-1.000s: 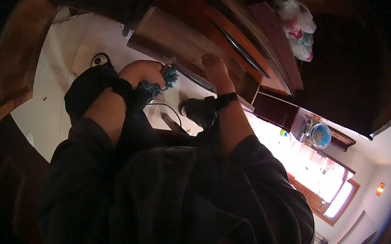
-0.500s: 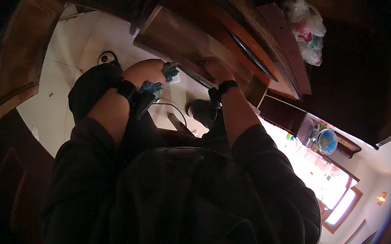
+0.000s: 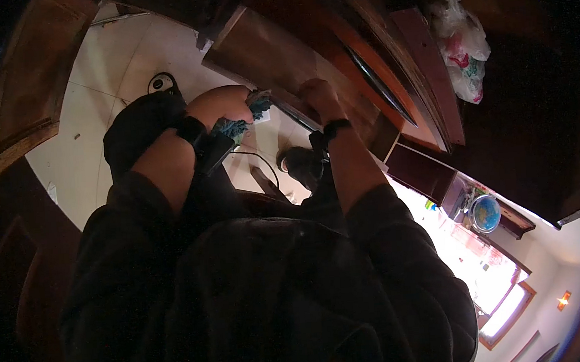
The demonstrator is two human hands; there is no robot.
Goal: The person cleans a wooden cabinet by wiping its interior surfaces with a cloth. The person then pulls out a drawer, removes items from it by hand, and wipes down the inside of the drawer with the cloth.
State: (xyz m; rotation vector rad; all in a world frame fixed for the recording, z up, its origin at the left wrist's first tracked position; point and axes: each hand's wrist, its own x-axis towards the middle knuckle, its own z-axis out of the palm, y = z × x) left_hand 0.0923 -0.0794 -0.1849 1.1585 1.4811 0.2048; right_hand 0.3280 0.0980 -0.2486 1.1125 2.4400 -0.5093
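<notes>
My left hand (image 3: 234, 104) is closed round a crumpled blue-green cloth (image 3: 260, 104), which sticks out on both sides of the fingers. The cloth is close to the front of a pulled-out wooden drawer (image 3: 253, 45). My right hand (image 3: 321, 98) is curled over the drawer's near edge at its right part; the fingertips are partly hidden in shadow. Both wrists wear dark bands, and a black box-shaped device sits at the left one.
A dark wooden desk (image 3: 521, 124) spreads to the right, with a knotted plastic bag (image 3: 462, 51) on it. A small globe (image 3: 484, 214) stands farther off. Wooden chair parts (image 3: 27, 78) are at left. On the tiled floor (image 3: 104, 66) lies a round black-and-white object (image 3: 160, 84). A dark cable hangs below.
My left hand has moved slightly right with the cloth, and its fingers show more clearly. My right hand stays at the drawer's edge. The view has shifted a little.
</notes>
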